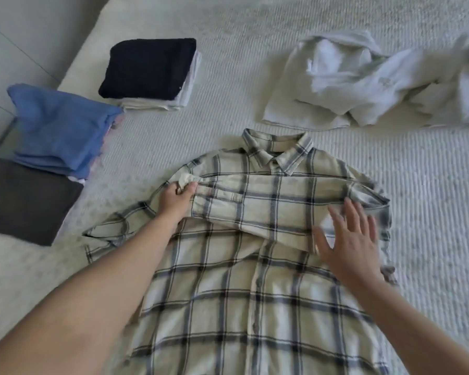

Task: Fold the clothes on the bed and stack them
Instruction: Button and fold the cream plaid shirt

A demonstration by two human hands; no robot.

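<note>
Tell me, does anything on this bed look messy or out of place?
Yes, one thing. The white garment at the far right lies crumpled and unfolded, unlike the neat stacks on the left: the black-topped pile and the blue pile. The plaid shirt is just mid-fold, its sleeve pinched by the left hand.

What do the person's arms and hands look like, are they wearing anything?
Nothing shows on them. The left hand and right hand are bare, with no gloves, rings or watch in view. Both forearms are bare too; no sleeves reach into the picture.
</note>
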